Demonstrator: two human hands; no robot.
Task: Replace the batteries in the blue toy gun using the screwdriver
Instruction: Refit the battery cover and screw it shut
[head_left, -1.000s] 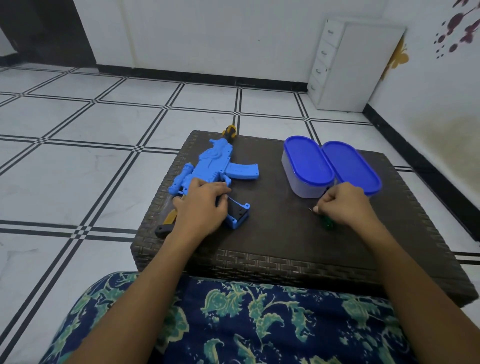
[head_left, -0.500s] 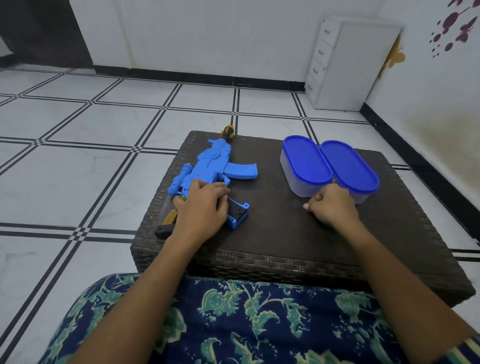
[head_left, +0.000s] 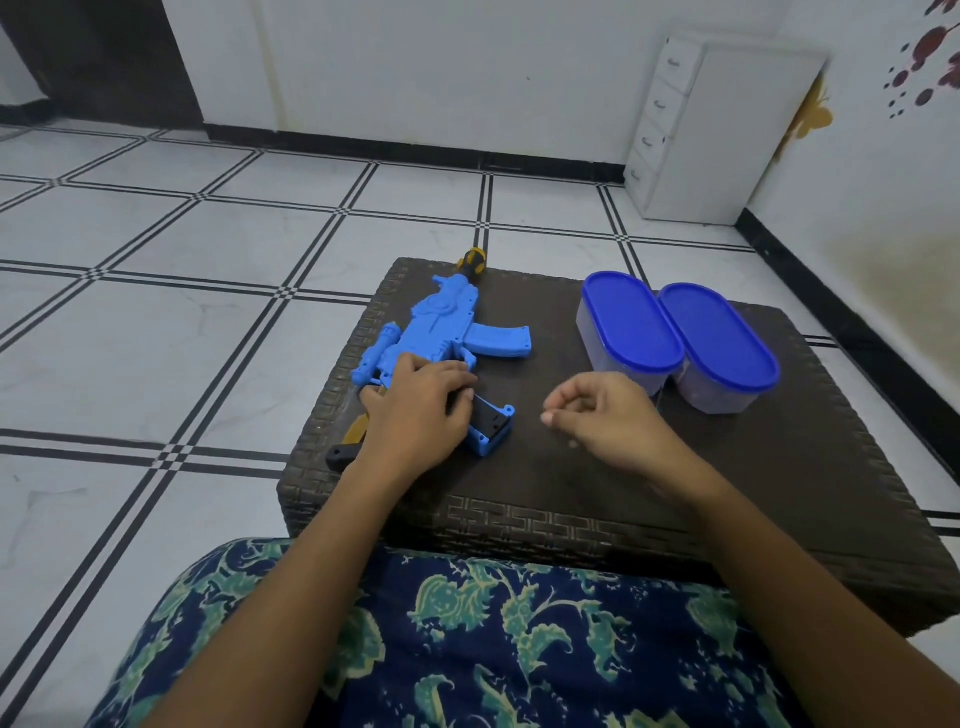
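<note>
- white floor tiles with black lines lie all around a low dark woven table, and you sit close at its near edge.
- the blue toy gun lies flat on the left part of the table, muzzle away from you, so one whole side faces up for the work.
- your left hand lies over the rear of the gun, thumb on one side and fingers curved over the other. it holds the gun, i think so that it does not slide.
- just beside these fingers a blue piece with a black inside points toward you. it is probably the battery place, but i cannot confirm this.
- your right hand hovers between the gun and the two blue-lidded containers. the fingers are curled, thumb tip at the index tip, and i cannot tell whether something small is pinched there.
- the screwdriver i cannot find with certainty.
- the containers stand closed and touching each other, near your right hand, perhaps to keep small parts in reach.
</note>
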